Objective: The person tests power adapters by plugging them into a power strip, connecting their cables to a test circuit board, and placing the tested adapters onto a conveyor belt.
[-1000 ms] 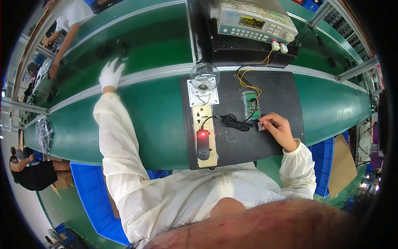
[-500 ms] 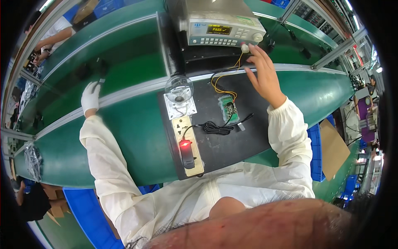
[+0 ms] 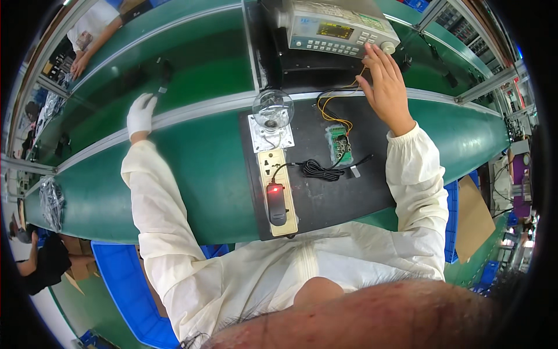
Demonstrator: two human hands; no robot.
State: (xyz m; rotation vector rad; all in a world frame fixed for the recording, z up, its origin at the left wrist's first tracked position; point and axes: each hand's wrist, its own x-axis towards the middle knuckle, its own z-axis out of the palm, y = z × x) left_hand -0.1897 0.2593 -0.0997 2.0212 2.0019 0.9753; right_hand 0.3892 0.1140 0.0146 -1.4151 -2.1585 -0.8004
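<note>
I'm at the testing step: my bare right hand (image 3: 383, 87) is up at the meter (image 3: 337, 29) behind the black mat (image 3: 349, 198), fingers spread, holding nothing, fingertips by its front panel. The green board (image 3: 339, 144) lies on the mat, yellow wires looping toward the meter. My gloved left hand (image 3: 141, 114) rests loosely open on the conveyor (image 3: 203, 64). Next probably calls for a light, exact press.

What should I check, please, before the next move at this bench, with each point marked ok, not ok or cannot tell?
1. Right hand at the bench instrument's front panel: ok.
2. Which control it touches: cannot tell.
3. Green circuit board lying flat on the black mat: ok.
4. Yellow wires seated at the board: cannot tell.
5. Red light on the black adapter: ok.
6. Gloved left hand clear of the mat: ok.
</note>
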